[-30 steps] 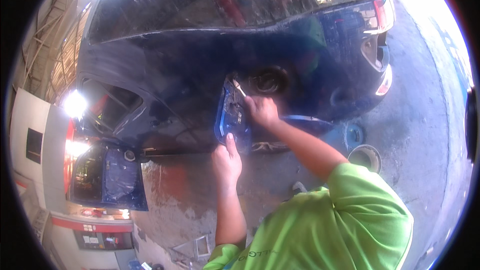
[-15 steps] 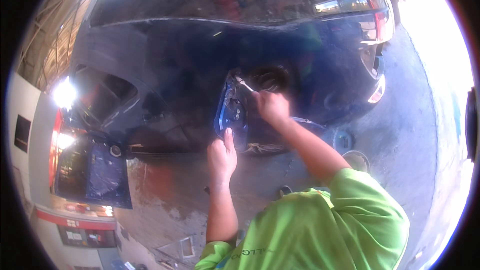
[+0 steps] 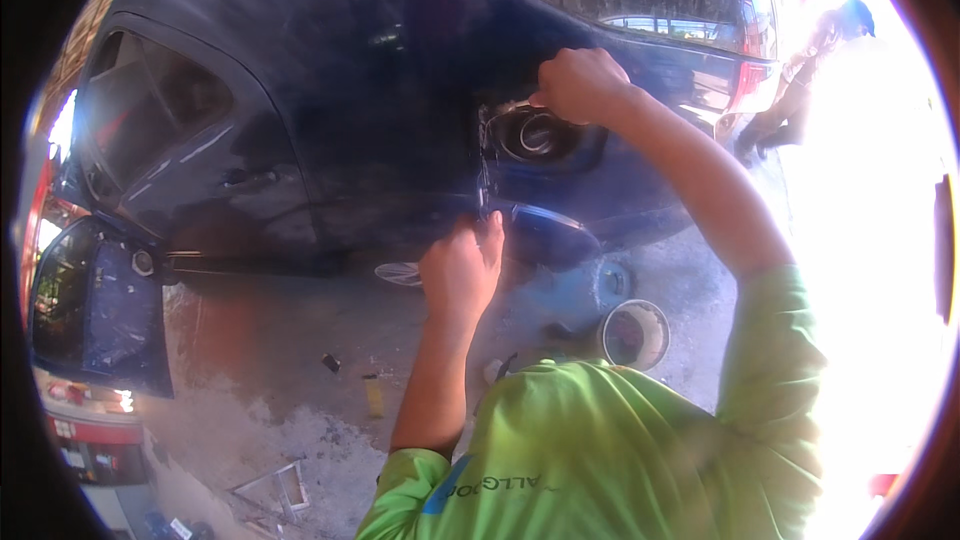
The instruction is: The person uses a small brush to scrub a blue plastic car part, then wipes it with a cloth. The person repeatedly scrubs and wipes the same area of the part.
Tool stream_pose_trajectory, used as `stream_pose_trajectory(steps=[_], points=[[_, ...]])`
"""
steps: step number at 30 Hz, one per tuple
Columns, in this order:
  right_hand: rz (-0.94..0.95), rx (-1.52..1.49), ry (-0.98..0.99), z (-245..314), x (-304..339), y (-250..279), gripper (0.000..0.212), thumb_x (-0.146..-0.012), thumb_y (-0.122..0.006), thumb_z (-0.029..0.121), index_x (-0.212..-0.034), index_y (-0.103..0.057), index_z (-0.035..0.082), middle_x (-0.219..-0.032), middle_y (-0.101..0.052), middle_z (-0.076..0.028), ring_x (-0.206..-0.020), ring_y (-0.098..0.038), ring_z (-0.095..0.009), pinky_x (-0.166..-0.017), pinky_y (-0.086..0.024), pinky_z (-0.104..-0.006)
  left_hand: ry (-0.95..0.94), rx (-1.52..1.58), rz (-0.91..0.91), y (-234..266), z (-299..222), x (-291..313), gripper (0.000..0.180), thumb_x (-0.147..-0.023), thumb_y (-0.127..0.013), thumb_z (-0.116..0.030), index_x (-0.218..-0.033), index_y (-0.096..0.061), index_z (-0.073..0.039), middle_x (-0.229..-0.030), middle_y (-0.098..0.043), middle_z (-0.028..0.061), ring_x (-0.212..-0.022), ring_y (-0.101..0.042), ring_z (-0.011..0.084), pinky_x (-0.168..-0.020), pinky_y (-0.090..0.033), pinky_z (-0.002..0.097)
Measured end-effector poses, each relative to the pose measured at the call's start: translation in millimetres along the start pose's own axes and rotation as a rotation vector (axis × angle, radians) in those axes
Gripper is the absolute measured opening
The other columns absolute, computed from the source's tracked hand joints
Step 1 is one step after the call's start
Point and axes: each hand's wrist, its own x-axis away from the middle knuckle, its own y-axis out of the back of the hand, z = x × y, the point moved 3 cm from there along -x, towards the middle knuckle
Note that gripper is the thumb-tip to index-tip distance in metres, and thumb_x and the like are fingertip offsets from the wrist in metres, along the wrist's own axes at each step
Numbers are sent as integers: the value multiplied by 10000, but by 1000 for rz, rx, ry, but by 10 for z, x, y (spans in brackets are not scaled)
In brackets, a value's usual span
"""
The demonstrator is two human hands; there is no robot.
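On my remote feed, the blue panel (image 3: 485, 175) stands nearly edge-on, its broad faces hidden, while the left hand (image 3: 462, 265) conceals its own curled fingertips and the right hand (image 3: 588, 85) covers the grip end of a slim tool (image 3: 516, 106) whose tip I find too small to tell. The upper edge cuts off the dark blue car (image 3: 380, 120), the lower edge crops the green shirt (image 3: 600, 450), and glare blurs a person (image 3: 790, 100) at far right.

A dark, pale-edged panel (image 3: 485, 168) was held nearly edge-on along a twelve-to-six line, with a thin, pale tool (image 3: 514, 106) held slantwise at its one o'clock.
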Motion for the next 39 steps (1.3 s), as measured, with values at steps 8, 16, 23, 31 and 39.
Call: stream_pose_trajectory(steps=[8,16,23,31,39], points=[[78,264,116,80,29,100,336,-980,-638,430,-950,-797,136,-920,-778,-88,-953,-762,-295,-773,-600,-437,-137,73,16,-80,-8,-33,276,-896,-753,-335,-882,-707,-63,-696,-696,177,-652,-694,411,-588,-552,479],[-1,220,76,338,-101,86,297,-959,-678,420,-962,-797,147,-932,-781,-80,-910,-771,-279,-736,-611,-417,-129,179,33,11,251,-81,265,-882,-796,-286,-852,-730,-31,-726,-720,167,-664,-716,370,-604,-535,430],[-68,237,-99,312,-26,186,215,-941,-655,281,-1025,-795,140,-1010,-791,-73,-986,-767,-280,-784,-622,-433,-24,301,26,92,431,-57,323,-899,-788,-305,-782,-705,-15,-652,-659,183,-549,-631,365,-551,-483,415],[10,138,-151,71,31,145,343,-979,-664,447,-1117,-763,148,-1027,-778,-83,-1037,-749,-287,-809,-603,-439,26,308,20,85,506,45,391,-922,-778,-304,-728,-659,13,-614,-599,203,-510,-546,348,-535,-422,434],[1,86,-168,-25,86,66,464,-986,-634,516,-1119,-743,85,-1052,-767,-146,-1027,-743,-343,-871,-596,-477,-70,240,24,64,407,48,316,-944,-766,-300,-911,-743,13,-657,-672,145,-554,-608,200,-598,-483,361]])
